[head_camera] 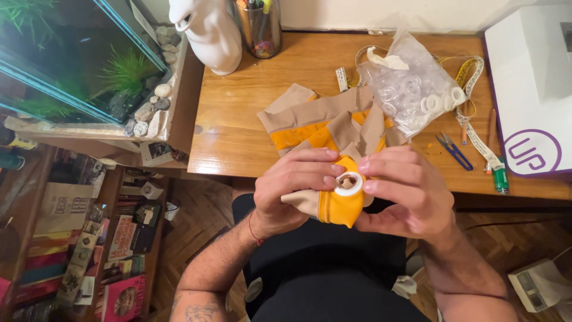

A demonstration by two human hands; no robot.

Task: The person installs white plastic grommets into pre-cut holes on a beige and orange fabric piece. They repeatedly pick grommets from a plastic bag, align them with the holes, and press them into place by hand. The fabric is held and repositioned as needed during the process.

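Note:
My left hand and my right hand together pinch a piece of yellow and beige fabric over my lap. A white plastic ring sits on the yellow part, pressed between the fingertips of both hands. More of the same beige and yellow fabric lies on the wooden table just beyond my hands. A clear plastic bag of white and clear rings rests on it at the right.
Blue thread snips, a measuring tape, a green lighter and a white machine sit at the right. A white jug and pen cup stand at the back. An aquarium and bookshelf are left.

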